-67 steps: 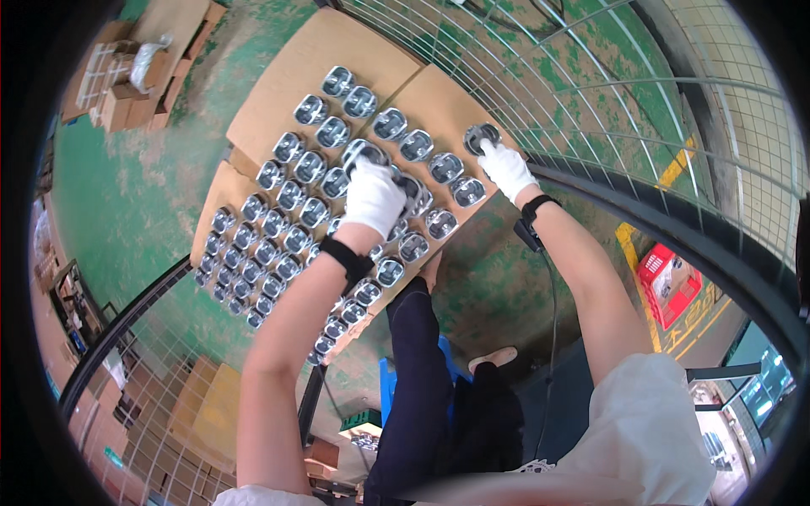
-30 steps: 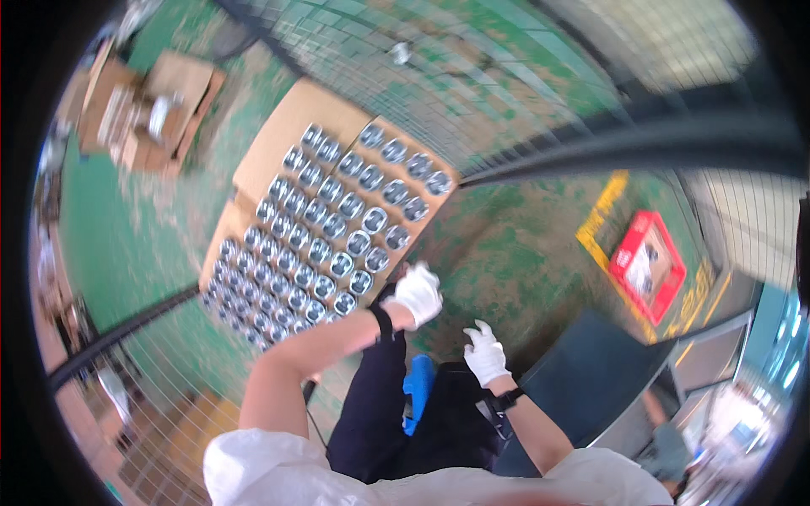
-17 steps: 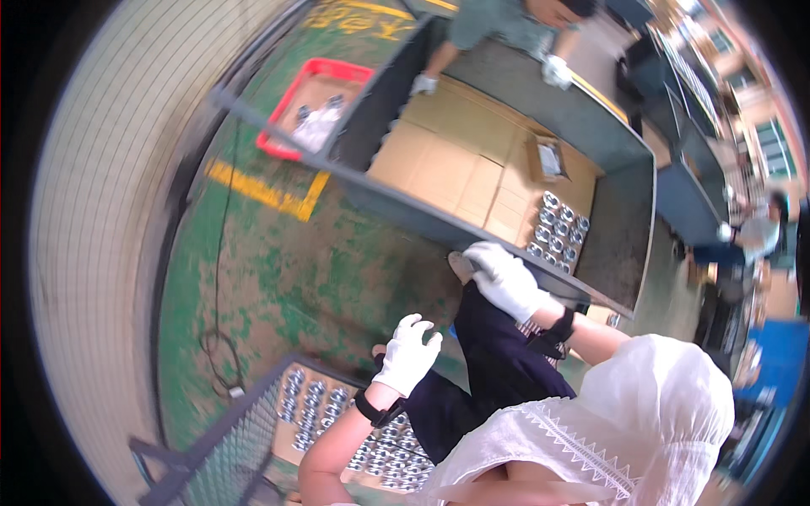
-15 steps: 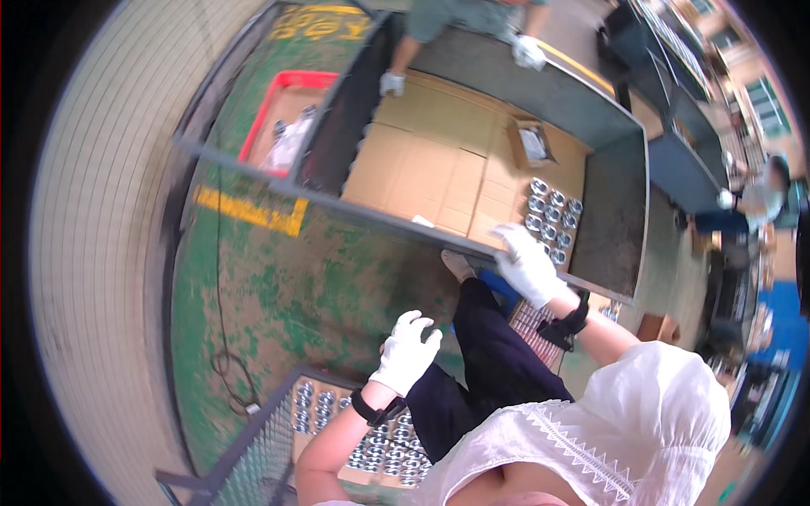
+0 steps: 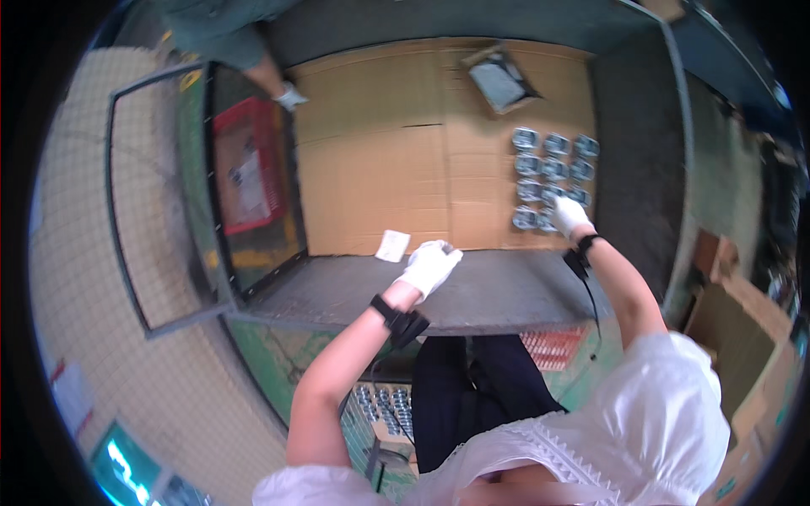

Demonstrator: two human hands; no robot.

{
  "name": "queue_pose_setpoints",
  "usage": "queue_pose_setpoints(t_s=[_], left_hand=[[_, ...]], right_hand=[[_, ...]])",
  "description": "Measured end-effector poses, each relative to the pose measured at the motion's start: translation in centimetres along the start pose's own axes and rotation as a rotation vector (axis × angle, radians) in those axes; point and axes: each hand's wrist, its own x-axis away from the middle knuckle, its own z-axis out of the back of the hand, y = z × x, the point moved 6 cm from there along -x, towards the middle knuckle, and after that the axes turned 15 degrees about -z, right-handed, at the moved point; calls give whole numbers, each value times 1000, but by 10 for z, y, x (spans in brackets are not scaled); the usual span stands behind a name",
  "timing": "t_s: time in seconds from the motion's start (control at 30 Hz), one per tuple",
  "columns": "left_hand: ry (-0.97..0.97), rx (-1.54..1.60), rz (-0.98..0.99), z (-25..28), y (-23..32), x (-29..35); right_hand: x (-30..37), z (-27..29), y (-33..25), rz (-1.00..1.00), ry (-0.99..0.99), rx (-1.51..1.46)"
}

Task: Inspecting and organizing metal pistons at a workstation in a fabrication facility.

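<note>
Both of my hands wear white gloves, with dark bands on the wrists. My right hand (image 5: 571, 218) reaches down into the grey metal bin, its fingers drawn together at a shiny round metal part (image 5: 553, 196) in the rows. Other such metal parts (image 5: 526, 164) stand in even rows on the cardboard sheet (image 5: 371, 169). Over the bin's near wall, my left hand (image 5: 432, 268) hovers with fingers loosely bent and apart, seemingly holding nothing. Just left of it, a white paper slip (image 5: 392, 245) lies at the cardboard's near edge.
An opened carton (image 5: 499, 80) with a pale item inside sits at the bin's far side. A red crate (image 5: 272, 169) stands left of the bin. A co-worker's gloved hand (image 5: 290, 96) touches the far left corner. More metal parts (image 5: 371, 403) lie in a crate below my left arm.
The view has turned and come closer over the bin. My right hand has gone from above the near rim to the metal parts; my left has risen to the near wall.
</note>
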Motion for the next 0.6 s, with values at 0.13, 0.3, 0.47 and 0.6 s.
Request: queue_pose_setpoints(t_s=[0.13,0.3,0.47,0.6], left_hand=[[184,-1,286,57,-87,-20],[367,-253,452,159,-184,44],[631,214,449,173,-198,96],[628,75,218,129,-135,117]], right_hand=[[-6,-28,-16,89,-48,-168],[5,-34,-23,70,-110,-241],[1,-13,-49,18,-94,-213],[-39,37,-107,195,259,-378]])
